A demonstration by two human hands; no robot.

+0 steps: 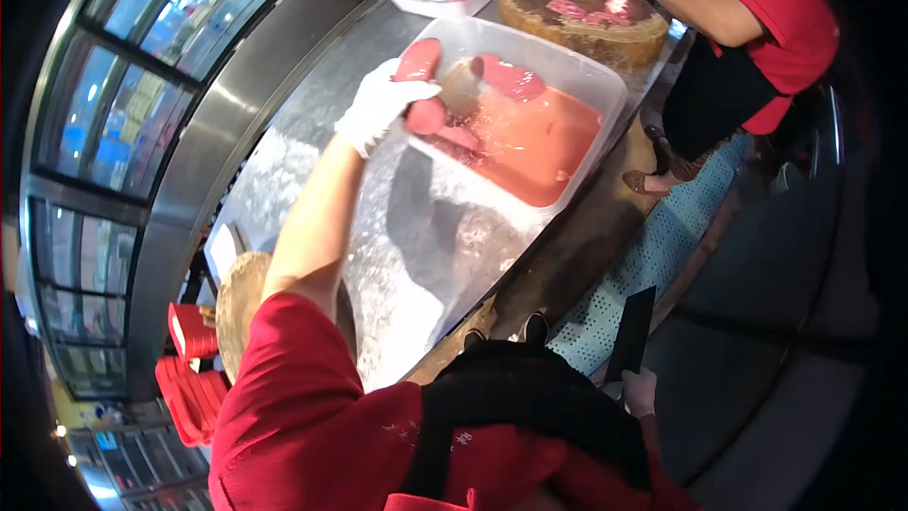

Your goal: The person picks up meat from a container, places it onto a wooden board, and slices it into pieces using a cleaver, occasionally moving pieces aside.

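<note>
I see left hand (375,106) pinching meat (420,61), bin (579,79) just under grip, likely catching drips; right hand (640,392) clasps cleaver (633,331), safely apart.

The left fingers (416,92) are white; the meat (419,61) in them is deep pinkish red. Just beyond, the tub (591,85) is translucent white, its liquid (539,151) orange-red. Beneath, the surface (284,170) is silvery grey, mottled white. The right fingers (637,386) look pale, the blade (633,324) in them black. Near them, the mat (653,251) is light blue, speckled with dark dots.
</note>
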